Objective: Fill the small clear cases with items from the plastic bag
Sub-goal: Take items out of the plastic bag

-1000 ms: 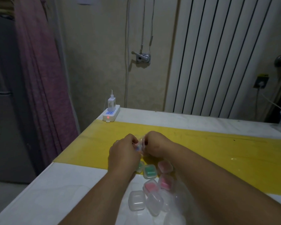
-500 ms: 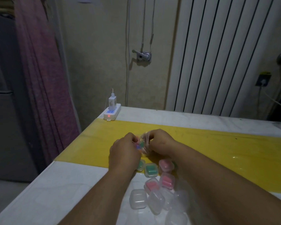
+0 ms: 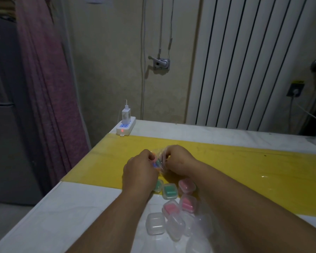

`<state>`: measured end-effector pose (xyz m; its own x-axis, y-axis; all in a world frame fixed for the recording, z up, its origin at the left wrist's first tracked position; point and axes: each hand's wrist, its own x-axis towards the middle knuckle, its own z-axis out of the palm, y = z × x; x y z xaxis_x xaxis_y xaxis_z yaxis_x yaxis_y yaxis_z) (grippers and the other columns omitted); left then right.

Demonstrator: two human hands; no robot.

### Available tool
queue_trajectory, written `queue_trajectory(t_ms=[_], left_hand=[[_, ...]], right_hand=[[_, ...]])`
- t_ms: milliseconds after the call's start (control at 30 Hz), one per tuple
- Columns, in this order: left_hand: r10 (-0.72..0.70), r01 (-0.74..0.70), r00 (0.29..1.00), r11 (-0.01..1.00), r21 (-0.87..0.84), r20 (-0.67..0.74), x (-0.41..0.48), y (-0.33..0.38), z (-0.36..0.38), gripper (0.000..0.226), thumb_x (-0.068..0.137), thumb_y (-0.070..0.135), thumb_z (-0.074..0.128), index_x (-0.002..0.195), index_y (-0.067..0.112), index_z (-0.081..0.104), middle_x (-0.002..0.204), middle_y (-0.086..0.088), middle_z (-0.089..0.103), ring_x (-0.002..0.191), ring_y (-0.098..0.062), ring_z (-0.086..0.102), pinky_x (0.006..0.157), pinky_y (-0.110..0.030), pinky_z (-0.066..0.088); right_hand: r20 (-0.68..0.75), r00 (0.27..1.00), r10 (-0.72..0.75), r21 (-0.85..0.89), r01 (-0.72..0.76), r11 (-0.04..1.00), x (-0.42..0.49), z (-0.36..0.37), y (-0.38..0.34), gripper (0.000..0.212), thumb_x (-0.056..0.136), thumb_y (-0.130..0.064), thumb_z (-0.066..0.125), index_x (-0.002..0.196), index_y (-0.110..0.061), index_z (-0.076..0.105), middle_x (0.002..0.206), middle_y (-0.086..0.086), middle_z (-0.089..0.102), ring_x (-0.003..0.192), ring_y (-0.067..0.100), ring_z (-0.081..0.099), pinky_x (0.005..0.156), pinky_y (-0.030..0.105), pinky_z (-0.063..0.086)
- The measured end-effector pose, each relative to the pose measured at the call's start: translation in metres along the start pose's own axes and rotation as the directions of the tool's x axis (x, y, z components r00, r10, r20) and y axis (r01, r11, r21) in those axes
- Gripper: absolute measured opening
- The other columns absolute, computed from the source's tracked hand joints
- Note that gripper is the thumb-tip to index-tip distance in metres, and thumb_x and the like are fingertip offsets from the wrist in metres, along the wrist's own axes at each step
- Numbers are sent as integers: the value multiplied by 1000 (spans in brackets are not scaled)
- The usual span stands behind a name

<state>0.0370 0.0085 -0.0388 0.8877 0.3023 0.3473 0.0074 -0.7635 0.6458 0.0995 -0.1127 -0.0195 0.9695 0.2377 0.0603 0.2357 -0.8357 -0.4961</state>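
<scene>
Together, left hand (image 3: 139,169) and right hand (image 3: 178,159) pinching small crinkled clear plastic bag (image 3: 160,161) of coloured bits above yellow strip (image 3: 244,161); small clear plastic cases (image 3: 171,207) clustered near, wide room right.

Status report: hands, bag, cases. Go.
Left hand and right hand both grip the plastic bag over the yellow strip. Filled and empty cases wait nearer. Nothing blocking.

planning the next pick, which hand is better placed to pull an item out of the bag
Left, probably. The left hand pinches the small clear plastic bag where coloured items show; the right hand grips its crumpled top and can steady it.
</scene>
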Motion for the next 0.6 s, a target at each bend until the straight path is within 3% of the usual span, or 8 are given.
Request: queue_trajectory(t_ms=[200, 400, 600], left_hand=[[7, -7, 1000, 1000, -5, -3, 0, 0, 0, 20, 88, 14, 58, 103, 27, 61, 95, 4, 67, 85, -18, 57, 67, -32, 48], [2, -2, 1000, 1000, -2, -7, 1, -1, 1, 21, 86, 14, 59, 102, 28, 62, 95, 3, 68, 86, -20, 59, 68, -32, 48], [-8, 8, 1000, 1000, -3, -3, 1, 0, 1, 25, 86, 11, 60, 104, 28, 61, 95, 5, 67, 84, -17, 59, 65, -30, 46]], right_hand=[[32, 997, -64, 20, 64, 998, -2, -2, -2, 20, 72, -8, 70, 85, -22, 70, 102, 3, 71, 95, 21, 65, 87, 38, 55], [70, 997, -32, 1, 32, 999, -4, -1, -3, 21, 80, -12, 68, 100, -15, 75, 98, 6, 73, 92, 22, 66, 85, 37, 56], [-38, 999, 30, 44, -28, 999, -2, -1, 1, 23, 73, -7, 69, 94, -13, 76, 97, 5, 74, 90, 21, 67, 82, 35, 57]])
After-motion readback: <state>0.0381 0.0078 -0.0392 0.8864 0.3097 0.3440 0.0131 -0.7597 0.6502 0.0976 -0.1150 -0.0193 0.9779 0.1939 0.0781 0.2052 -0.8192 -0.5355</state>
